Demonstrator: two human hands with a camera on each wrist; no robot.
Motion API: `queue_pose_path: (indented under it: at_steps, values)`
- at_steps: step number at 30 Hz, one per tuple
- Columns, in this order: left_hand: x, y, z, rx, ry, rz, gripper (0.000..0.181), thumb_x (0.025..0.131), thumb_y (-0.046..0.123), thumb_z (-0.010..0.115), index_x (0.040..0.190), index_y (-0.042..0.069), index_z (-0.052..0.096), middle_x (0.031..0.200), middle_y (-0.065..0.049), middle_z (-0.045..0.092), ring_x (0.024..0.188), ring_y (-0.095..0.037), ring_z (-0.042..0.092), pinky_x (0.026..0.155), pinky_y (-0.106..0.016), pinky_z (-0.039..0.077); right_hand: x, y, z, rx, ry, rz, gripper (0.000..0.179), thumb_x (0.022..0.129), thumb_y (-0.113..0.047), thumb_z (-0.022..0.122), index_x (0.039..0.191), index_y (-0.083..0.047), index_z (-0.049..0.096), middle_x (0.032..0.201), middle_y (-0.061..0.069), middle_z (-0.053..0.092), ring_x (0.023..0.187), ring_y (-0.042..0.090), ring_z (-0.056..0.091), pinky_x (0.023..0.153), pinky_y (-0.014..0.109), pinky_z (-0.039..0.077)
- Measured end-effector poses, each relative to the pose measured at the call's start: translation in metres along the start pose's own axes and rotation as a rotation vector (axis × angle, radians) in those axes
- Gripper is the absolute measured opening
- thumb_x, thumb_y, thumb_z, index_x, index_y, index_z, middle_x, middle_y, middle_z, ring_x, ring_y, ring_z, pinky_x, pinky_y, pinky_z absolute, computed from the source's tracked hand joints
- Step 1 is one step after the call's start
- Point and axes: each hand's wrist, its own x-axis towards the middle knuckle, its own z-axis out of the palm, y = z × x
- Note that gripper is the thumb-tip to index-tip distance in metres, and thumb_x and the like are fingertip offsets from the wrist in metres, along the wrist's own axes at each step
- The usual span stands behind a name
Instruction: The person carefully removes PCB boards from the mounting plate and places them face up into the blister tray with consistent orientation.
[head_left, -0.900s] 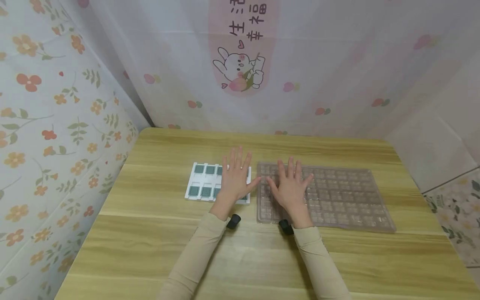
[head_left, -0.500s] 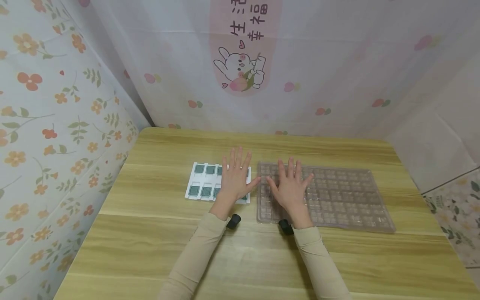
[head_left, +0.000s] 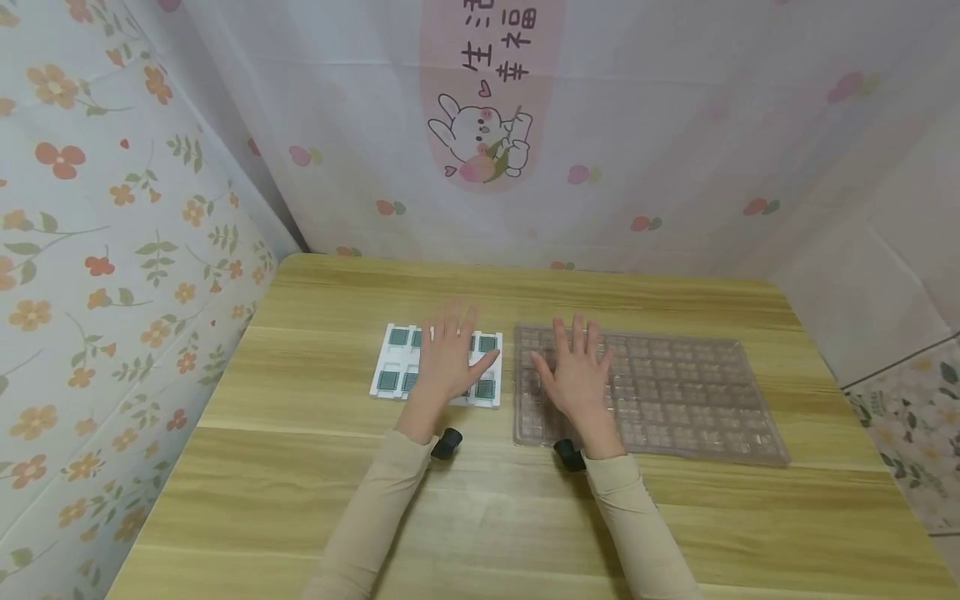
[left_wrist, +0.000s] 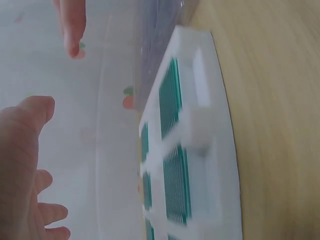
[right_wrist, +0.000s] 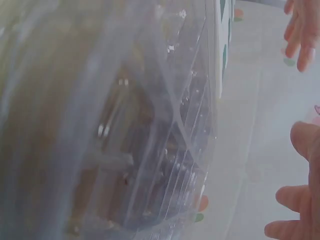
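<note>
Over the white tray [head_left: 394,358], left hand [head_left: 446,364] has shifted leftward, spread, empty. Right hand [head_left: 580,379] also empty; I judge handling unstarted.

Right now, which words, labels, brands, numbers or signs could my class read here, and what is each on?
"幸福": back curtain, reading upward.
"生活": same curtain; the second character is cut by the head view's top edge.
Too small to tell if lettering: marks on the flowered cloth at the right.
No readable text: white tray, green squares, clear tray.
</note>
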Motion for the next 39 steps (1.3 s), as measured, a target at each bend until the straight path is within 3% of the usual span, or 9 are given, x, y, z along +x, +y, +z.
queue_pose_path:
  at_steps: [8, 15, 22, 27, 32, 39]
  values:
    - [-0.008, -0.023, -0.001, -0.105, 0.049, -0.007, 0.08, 0.09, 0.055, 0.047, 0.145, 0.001, 0.027, 0.149, -0.02, 0.027, 0.136, -0.036, 0.025, 0.107, -0.053, 0.02, -0.001, -0.004, 0.002, 0.053, 0.029, -0.033, 0.066, 0.095, -0.042, 0.049, 0.145, -0.005, 0.028, 0.149, 0.026, 0.022, 0.137, 0.044, 0.014, 0.101, 0.065, 0.02]
    - [-0.017, -0.042, 0.0, -0.268, 0.129, -0.008, 0.07, 0.09, 0.043, 0.054, 0.134, -0.01, 0.041, 0.138, -0.025, 0.042, 0.128, -0.038, 0.038, 0.104, -0.049, 0.03, -0.003, -0.007, 0.005, 0.165, 0.097, -0.093, 0.062, 0.093, -0.032, 0.057, 0.139, 0.003, 0.036, 0.141, 0.03, 0.033, 0.131, 0.045, 0.028, 0.102, 0.058, 0.027]
    - [-0.028, -0.06, 0.0, -0.382, 0.125, -0.065, 0.067, 0.091, 0.036, 0.055, 0.132, -0.015, 0.04, 0.136, -0.03, 0.042, 0.127, -0.041, 0.038, 0.104, -0.049, 0.03, -0.003, -0.012, 0.011, 0.242, 0.199, -0.176, 0.052, 0.088, -0.019, 0.065, 0.128, 0.011, 0.047, 0.123, 0.03, 0.048, 0.112, 0.044, 0.047, 0.09, 0.053, 0.041]
    - [-0.033, -0.073, 0.0, -0.449, 0.138, -0.103, 0.06, 0.092, 0.028, 0.056, 0.13, -0.016, 0.041, 0.133, -0.032, 0.044, 0.126, -0.043, 0.039, 0.105, -0.048, 0.028, -0.004, -0.018, 0.013, 0.307, 0.175, -0.184, 0.049, 0.087, -0.015, 0.066, 0.125, 0.011, 0.05, 0.115, 0.029, 0.054, 0.105, 0.043, 0.052, 0.087, 0.052, 0.044]
    - [-0.037, -0.082, 0.0, -0.495, 0.158, -0.142, 0.052, 0.09, 0.017, 0.057, 0.127, -0.018, 0.044, 0.128, -0.035, 0.046, 0.122, -0.045, 0.042, 0.102, -0.051, 0.032, -0.005, -0.023, 0.016, 0.286, 0.143, -0.201, 0.038, 0.084, -0.012, 0.068, 0.114, 0.01, 0.059, 0.096, 0.024, 0.061, 0.091, 0.038, 0.057, 0.079, 0.047, 0.047]
    - [-0.044, -0.094, -0.005, -0.575, 0.213, -0.276, 0.04, 0.087, 0.009, 0.059, 0.119, -0.015, 0.053, 0.122, -0.033, 0.052, 0.114, -0.045, 0.048, 0.097, -0.051, 0.037, -0.006, -0.03, 0.019, 0.277, -0.014, -0.178, 0.031, 0.084, -0.013, 0.068, 0.11, 0.004, 0.064, 0.106, 0.021, 0.065, 0.101, 0.036, 0.06, 0.088, 0.045, 0.046]
